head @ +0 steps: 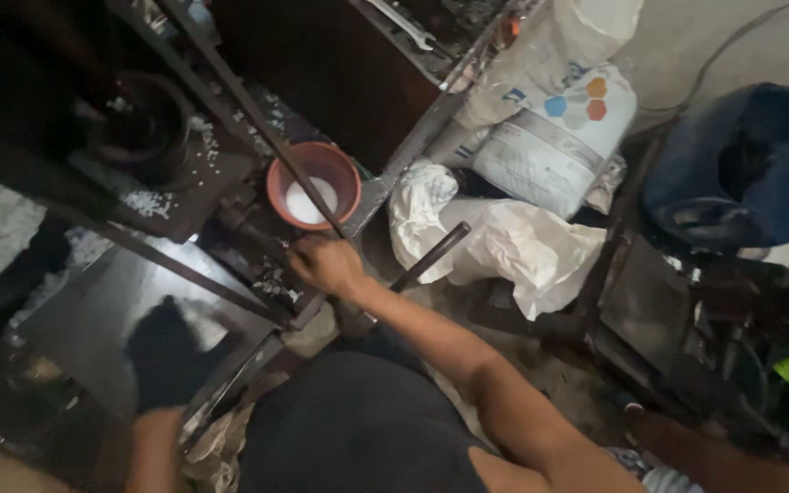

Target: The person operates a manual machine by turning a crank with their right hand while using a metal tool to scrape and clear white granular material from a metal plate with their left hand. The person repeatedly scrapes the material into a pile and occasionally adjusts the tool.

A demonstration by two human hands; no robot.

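Rt hand [326, 265] grips machine frame [257, 274] nr red bowl [314, 185].

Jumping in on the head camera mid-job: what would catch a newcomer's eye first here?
The terracotta-coloured bowl holding something white stands out at centre, set on the dark metal machine frame. Just below it the right hand rests on the frame by a dark rod. To the right lie white sacks and crumpled white sheeting, with a dark blue bin further right.
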